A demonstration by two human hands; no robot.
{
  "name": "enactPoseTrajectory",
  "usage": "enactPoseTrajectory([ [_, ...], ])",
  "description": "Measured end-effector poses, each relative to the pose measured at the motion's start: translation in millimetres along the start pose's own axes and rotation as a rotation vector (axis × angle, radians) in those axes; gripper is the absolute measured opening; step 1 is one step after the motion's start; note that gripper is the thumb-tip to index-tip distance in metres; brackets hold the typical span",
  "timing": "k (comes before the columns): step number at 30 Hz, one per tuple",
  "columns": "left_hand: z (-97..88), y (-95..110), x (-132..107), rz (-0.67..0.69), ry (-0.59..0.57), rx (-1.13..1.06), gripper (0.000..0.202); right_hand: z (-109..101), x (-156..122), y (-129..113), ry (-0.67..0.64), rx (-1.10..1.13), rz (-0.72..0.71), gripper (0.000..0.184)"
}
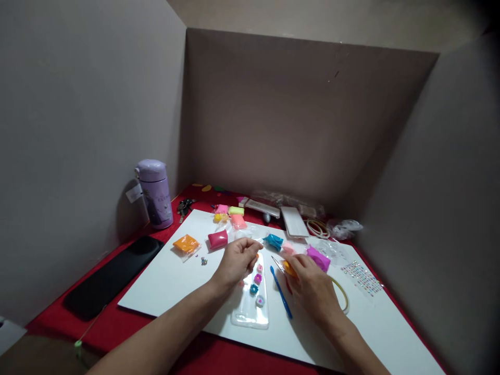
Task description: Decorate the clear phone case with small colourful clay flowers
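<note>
My left hand is closed in a pinch above the upper part of a clear phone case; whatever its fingertips hold is too small to make out. Small clay flowers run down the case, among them a magenta one, a teal one and a pale one. My right hand has its fingers closed on an orange clay packet, partly hidden by them. Scissors point out beside that packet, their handles mostly covered. Left of this hand lies a blue modelling tool.
Clay packets in orange, crimson, teal and purple lie on the white board. A gem sticker sheet is at right. A purple bottle and black case stand left. Grey walls enclose three sides.
</note>
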State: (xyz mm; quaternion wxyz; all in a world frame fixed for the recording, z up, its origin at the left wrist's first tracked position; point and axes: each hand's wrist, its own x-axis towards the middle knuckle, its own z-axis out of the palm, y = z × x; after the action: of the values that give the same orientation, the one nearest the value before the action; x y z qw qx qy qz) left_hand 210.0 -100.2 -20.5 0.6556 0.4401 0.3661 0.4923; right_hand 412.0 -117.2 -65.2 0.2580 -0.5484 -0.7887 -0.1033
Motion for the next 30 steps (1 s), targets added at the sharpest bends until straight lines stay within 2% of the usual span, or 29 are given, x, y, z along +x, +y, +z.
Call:
enactPoseTrajectory([
  [3, 0.1, 1.2, -0.4, -0.014, 0.007, -0.051, 0.024, 3.5, -1.2, 0.7, 0.009, -0.095, -0.005, 0.026],
  [10, -1.0, 0.9, 1.2, -0.106, -0.104, -0.201, 0.012, 8.3, -2.0, 0.7, 0.012, -0.193, -0.042, 0.025],
  [20, -5.3, -0.8, 2.1, -0.115, -0.143, -0.181, 0.022, 2.7, -0.6, -4.3, -0.034, -0.19, -0.054, 0.025],
  [27, -3.9, 0.6, 1.8, -0.137, -0.14, -0.158, 0.022, 0.5, -0.6, -6.1, -0.069, -0.162, -0.035, 0.018],
  [30, -5.7, -2.6, 3.8, -0.129, -0.155, -0.156, 0.027, -0.5, -1.2, -6.5, -0.086, -0.146, -0.02, 0.022],
])
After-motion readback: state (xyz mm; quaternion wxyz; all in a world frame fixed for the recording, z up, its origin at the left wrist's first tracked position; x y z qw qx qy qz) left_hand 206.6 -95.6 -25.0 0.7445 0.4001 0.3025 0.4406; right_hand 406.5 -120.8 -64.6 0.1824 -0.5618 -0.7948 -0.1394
